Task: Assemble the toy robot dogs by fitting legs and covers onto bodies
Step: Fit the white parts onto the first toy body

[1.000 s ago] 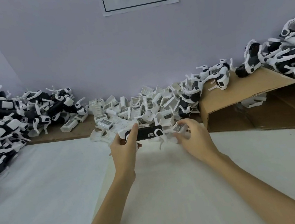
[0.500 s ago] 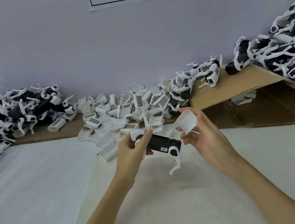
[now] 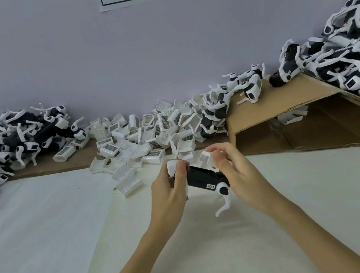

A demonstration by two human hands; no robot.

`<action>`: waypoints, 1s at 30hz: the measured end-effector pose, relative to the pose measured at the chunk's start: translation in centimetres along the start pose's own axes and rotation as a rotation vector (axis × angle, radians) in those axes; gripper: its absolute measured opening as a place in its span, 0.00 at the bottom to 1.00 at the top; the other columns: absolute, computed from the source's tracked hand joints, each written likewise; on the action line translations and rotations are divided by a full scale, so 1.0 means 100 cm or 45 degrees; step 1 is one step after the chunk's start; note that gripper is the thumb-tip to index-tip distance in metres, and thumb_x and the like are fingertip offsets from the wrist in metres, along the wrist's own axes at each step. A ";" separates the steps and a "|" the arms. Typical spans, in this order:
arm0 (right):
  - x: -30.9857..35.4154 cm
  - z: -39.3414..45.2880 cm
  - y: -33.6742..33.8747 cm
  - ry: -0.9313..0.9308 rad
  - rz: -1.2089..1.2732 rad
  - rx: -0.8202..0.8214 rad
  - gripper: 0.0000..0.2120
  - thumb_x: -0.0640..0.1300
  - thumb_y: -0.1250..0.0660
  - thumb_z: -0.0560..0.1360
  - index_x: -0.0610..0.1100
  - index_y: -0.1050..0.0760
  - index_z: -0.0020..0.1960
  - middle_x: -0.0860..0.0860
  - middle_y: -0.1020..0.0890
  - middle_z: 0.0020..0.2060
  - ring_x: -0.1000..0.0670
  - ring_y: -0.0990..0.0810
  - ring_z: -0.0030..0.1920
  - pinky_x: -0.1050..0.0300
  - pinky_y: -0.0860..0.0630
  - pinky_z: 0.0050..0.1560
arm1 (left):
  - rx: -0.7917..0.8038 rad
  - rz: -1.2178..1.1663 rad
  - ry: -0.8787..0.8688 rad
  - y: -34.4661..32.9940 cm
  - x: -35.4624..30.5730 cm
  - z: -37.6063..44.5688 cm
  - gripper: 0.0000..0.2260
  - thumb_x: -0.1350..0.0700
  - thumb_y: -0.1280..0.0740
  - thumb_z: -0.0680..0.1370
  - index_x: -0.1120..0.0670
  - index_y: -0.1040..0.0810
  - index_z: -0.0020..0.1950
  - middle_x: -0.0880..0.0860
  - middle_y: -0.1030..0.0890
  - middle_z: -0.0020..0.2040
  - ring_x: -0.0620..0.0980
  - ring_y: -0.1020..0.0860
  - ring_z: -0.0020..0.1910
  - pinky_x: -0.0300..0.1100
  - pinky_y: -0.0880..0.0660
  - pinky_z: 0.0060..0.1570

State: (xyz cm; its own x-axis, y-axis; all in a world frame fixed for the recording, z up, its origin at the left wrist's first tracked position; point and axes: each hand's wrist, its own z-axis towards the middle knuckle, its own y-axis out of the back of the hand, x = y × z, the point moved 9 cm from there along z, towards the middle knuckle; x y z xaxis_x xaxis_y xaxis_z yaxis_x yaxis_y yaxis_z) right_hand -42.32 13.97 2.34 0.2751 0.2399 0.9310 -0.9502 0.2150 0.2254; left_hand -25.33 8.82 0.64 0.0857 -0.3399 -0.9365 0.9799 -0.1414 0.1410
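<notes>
Two hands carry this above the table (image 3: 46,232): your left hand (image 3: 168,193) holds the black body (image 3: 201,177) in a closed grip, your right hand (image 3: 236,174) pinches the white cover (image 3: 205,158) at its far end, and pressing it on crooked could jam it or knock the dangling leg (image 3: 224,200) off.

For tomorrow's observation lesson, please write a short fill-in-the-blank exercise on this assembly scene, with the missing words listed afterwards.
1. The left hand grips a toy body whose colour is ____.
2. The right hand holds a white ____ at the body's top.
3. One white leg hangs from the body's ____ end.
4. The cardboard lies to the person's ____.

Missing words: black; cover; right; right
</notes>
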 end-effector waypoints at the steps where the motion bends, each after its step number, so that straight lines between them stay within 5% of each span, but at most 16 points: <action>1: 0.003 -0.001 -0.003 0.032 -0.067 0.005 0.18 0.65 0.42 0.80 0.56 0.26 0.63 0.59 0.19 0.50 0.57 0.18 0.52 0.65 0.25 0.50 | -0.008 0.020 -0.010 0.000 -0.001 -0.001 0.27 0.30 0.44 0.77 0.52 0.21 0.50 0.48 0.28 0.28 0.53 0.27 0.32 0.46 0.28 0.33; 3: 0.006 -0.004 -0.005 0.096 -0.196 -0.036 0.19 0.66 0.39 0.79 0.55 0.29 0.62 0.55 0.20 0.49 0.54 0.18 0.50 0.60 0.24 0.47 | 0.007 0.051 -0.027 -0.002 -0.003 -0.002 0.26 0.30 0.44 0.77 0.52 0.22 0.50 0.47 0.27 0.28 0.52 0.28 0.31 0.56 0.28 0.35; 10: 0.012 -0.010 -0.023 0.276 -0.538 -0.042 0.17 0.67 0.47 0.83 0.59 0.30 0.64 0.59 0.23 0.58 0.54 0.26 0.61 0.50 0.24 0.59 | 0.014 0.036 -0.027 -0.003 -0.005 -0.005 0.25 0.31 0.42 0.77 0.52 0.22 0.51 0.47 0.25 0.29 0.51 0.29 0.31 0.56 0.29 0.35; 15: 0.022 -0.019 -0.038 0.538 -0.833 0.016 0.25 0.58 0.32 0.80 0.53 0.32 0.74 0.60 0.26 0.65 0.55 0.27 0.65 0.55 0.29 0.65 | -0.064 -0.037 0.021 0.003 -0.002 -0.002 0.33 0.27 0.42 0.76 0.58 0.22 0.50 0.53 0.23 0.33 0.52 0.26 0.35 0.57 0.28 0.38; 23: 0.036 -0.021 -0.032 0.696 -1.001 -0.194 0.31 0.39 0.20 0.72 0.45 0.23 0.73 0.52 0.17 0.64 0.50 0.24 0.64 0.54 0.25 0.67 | -0.116 -0.073 0.067 0.003 0.001 -0.001 0.34 0.26 0.43 0.75 0.58 0.22 0.50 0.46 0.26 0.30 0.50 0.25 0.33 0.38 0.26 0.32; 28: 0.045 -0.021 -0.029 0.757 -0.990 -0.234 0.30 0.36 0.19 0.71 0.43 0.22 0.72 0.50 0.17 0.65 0.52 0.26 0.64 0.53 0.24 0.66 | -0.062 -0.058 0.054 -0.003 0.001 0.000 0.31 0.26 0.41 0.75 0.51 0.23 0.61 0.48 0.23 0.33 0.53 0.21 0.36 0.41 0.23 0.37; 30: 0.043 -0.020 -0.024 0.722 -0.947 -0.205 0.30 0.36 0.21 0.72 0.45 0.24 0.73 0.51 0.18 0.66 0.50 0.22 0.65 0.52 0.23 0.67 | 0.053 0.056 -0.175 -0.003 -0.014 0.001 0.24 0.33 0.35 0.78 0.40 0.30 0.71 0.43 0.19 0.45 0.45 0.18 0.43 0.39 0.22 0.44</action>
State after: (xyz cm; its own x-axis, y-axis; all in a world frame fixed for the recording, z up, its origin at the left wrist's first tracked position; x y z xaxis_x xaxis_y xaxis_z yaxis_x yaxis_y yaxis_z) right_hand -38.58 16.36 5.24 0.8719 0.4037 0.2771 -0.4830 0.6156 0.6227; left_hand -25.77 9.26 1.95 0.1004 -0.4705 -0.8767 0.9671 -0.1610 0.1971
